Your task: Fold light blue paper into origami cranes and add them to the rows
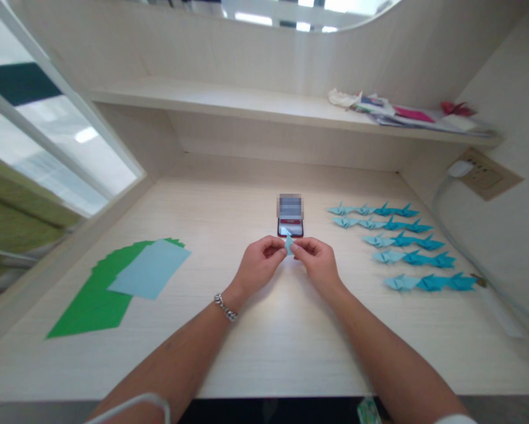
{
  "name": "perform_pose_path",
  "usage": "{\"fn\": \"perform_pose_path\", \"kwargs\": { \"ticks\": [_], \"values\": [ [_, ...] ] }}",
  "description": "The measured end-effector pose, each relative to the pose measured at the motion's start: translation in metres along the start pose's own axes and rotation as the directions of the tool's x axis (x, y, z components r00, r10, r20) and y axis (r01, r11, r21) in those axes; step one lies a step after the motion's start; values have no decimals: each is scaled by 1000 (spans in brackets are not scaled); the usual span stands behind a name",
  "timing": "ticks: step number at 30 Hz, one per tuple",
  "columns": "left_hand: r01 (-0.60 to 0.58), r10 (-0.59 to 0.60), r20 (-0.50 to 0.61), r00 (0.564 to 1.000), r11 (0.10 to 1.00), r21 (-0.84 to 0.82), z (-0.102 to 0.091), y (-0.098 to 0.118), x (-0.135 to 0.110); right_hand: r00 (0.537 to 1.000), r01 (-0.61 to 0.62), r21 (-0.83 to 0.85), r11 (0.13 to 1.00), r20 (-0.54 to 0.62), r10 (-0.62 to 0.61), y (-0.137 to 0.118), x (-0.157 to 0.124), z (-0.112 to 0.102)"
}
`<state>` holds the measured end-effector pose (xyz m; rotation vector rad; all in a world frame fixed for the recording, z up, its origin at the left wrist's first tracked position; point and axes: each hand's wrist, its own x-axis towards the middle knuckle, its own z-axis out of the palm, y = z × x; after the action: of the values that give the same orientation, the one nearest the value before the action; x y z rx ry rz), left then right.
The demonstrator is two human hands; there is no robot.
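**Pinched from both sides**

Between the left grip (264, 259) and the right grip (316, 259), both closed narrow, the folded blue paper (289, 245) was held over the desk (273, 347), just beside the phone (290, 227); it was judged light, thin and easily creased; its side edges were best taken gently.

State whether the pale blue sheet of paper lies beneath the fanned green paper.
No, the blue sheet lies on top, partly covering the green paper.
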<state>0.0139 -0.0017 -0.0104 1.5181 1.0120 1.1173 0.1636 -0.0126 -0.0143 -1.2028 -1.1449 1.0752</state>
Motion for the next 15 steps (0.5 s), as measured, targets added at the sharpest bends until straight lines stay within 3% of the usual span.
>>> {"fn": "perform_pose_path", "kwargs": {
  "ticks": [7,15],
  "values": [
    [33,-37,-53,998,996,-77,1,-3,2,999,30,-7,1000,31,-29,-2,-2,3],
    [-5,4,-58,998,1000,-14,1,0,0,1000,11,26,1000,-10,-11,2,-3,3]
  ]
}}
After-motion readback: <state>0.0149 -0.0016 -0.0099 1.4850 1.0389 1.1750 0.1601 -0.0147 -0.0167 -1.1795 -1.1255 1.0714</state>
